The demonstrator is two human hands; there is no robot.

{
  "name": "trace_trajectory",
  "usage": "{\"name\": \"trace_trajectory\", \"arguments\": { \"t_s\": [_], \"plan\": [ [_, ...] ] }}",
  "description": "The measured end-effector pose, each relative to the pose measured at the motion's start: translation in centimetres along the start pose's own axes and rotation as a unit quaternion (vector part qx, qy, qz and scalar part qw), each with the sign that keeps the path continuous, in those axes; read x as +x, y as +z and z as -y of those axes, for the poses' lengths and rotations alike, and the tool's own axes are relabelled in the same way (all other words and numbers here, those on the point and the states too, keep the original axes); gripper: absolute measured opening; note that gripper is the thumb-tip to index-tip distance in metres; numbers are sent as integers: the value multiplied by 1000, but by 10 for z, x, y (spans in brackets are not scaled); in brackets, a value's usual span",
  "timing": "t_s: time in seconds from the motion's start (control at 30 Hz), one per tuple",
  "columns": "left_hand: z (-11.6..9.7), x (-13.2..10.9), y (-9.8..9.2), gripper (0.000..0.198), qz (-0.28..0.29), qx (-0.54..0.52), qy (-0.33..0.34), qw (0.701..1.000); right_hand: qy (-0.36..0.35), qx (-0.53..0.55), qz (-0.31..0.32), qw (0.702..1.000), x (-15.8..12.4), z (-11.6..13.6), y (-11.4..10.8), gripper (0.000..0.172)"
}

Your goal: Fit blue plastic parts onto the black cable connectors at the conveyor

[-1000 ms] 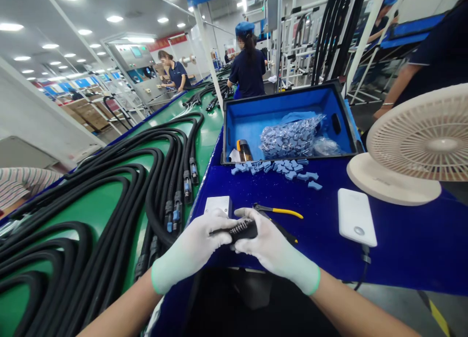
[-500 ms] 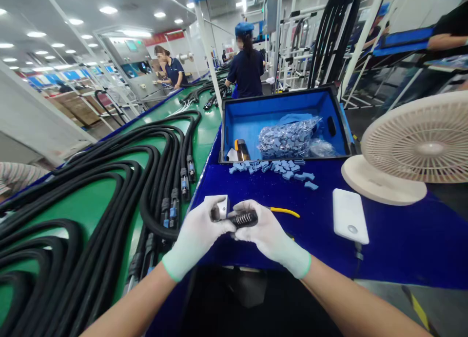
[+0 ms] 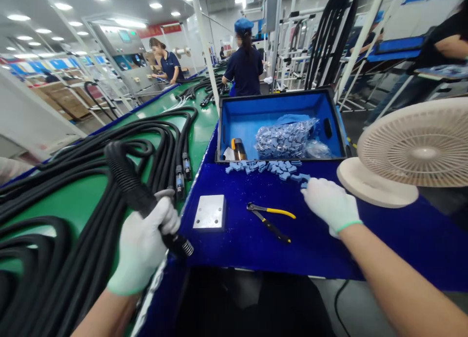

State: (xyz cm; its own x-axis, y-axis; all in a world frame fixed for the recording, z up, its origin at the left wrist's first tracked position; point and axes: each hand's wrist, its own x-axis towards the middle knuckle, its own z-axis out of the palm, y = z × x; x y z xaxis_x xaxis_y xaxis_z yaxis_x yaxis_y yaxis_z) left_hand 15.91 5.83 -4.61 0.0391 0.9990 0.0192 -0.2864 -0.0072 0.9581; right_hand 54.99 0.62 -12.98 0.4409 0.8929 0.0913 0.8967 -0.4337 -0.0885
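White-gloved left hand [image 3: 146, 247] wrapped round a black, ribbed, flexible hose [image 3: 129, 181], which we see slanting across the edge of the dark-blue tabletop [image 3: 241, 254], silvery coiled tip [image 3: 187, 248] lowest. White-gloved right hand [image 3: 329, 205], fingers bunched, at the right end of scattered small light-blue plastic pieces [image 3: 281, 168] — we cannot tell whether it grips one. Between the hands: square silvery metal block [image 3: 209, 212], yellow-and-black-handled pincers [image 3: 270, 223].

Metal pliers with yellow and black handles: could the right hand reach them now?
Probably yes: no object shows between the white-gloved right hand and the pliers, though its fingertips are at small blue pieces.
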Motion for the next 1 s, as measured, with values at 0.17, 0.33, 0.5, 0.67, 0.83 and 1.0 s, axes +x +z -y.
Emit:
{"name": "trace_trajectory", "arguments": {
  "t_s": [0.17, 0.33, 0.5, 0.67, 0.83, 1.0],
  "plan": [
    [3, 42, 14, 26, 65, 119, 86, 987, -12, -44, 37, 998, 32, -18, 24, 24],
    [24, 56, 17, 29, 81, 143, 70, 984, -74, 87, 20, 993, 26, 8, 8, 33],
    [37, 52, 11, 34, 32, 224, 83, 971, -196, 300, 66, 931, 12, 63, -15, 20],
    [29, 53, 11, 34, 27, 285, 85, 954, -377, 421, 142, 813, -5, 156, -22, 16],
    [23, 56, 9, 37, 38, 310, 82, 946, -414, 440, 173, 778, -8, 222, -10, 17],
    [29, 58, 8, 39, 60, 285, 69, 954, -411, 454, 207, 763, 0, 240, 5, 29]
  ]
}}
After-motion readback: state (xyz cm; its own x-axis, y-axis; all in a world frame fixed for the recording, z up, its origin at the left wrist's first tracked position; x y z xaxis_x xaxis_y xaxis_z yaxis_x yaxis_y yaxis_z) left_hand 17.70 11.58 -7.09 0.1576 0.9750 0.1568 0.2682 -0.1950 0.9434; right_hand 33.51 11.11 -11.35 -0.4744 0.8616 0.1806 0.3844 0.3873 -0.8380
